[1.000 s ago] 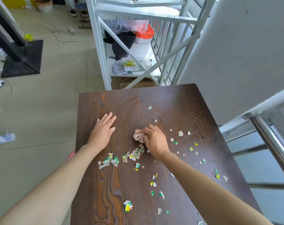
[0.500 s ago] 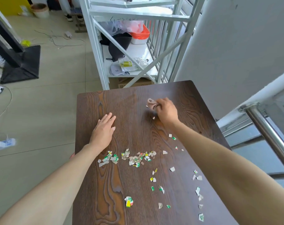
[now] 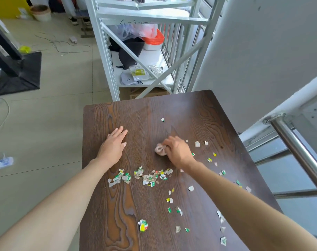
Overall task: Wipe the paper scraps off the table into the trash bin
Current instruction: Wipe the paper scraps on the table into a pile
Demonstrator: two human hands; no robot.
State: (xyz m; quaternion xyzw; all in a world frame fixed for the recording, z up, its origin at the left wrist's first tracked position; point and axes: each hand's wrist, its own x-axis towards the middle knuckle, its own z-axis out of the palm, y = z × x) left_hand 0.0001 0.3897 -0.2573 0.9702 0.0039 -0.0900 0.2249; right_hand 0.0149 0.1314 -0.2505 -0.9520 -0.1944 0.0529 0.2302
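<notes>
Both hands are down on the dark wood-grain table [image 3: 199,113]. On the left side the left hand [image 3: 112,148] lies flat, palm down, fingers straight and close together, holding nothing. To its right, near the table's middle, the right hand [image 3: 177,151] is curled tight around a small crumpled pinkish cloth [image 3: 160,149], pressing it to the wood; only the wad's left end pokes out past the knuckles, and the rest is hidden in the fist.

Paper scraps [image 3: 148,176] are small torn bits, white with green and yellow print. The thickest band runs left to right just nearer the camera than both hands, from below the left wrist to below the right wrist. A lone scrap [image 3: 162,119] lies beyond the right hand, a bigger folded clump [image 3: 142,225] sits near the front edge, and loose bits trail rightward past the right hand toward the table's right edge. The right forearm covers part of that right-side scatter, so how many lie under it cannot be told. The table's near edge is cut off by the frame, and no trash bin can be made out anywhere in view. Beyond the table stands a white metal shelf rack [image 3: 107,57].

Half a second ago the right hand with the cloth was out near the table's far edge; now it has pulled back toward the middle, closer to the band of scraps. The left hand has not shifted.
</notes>
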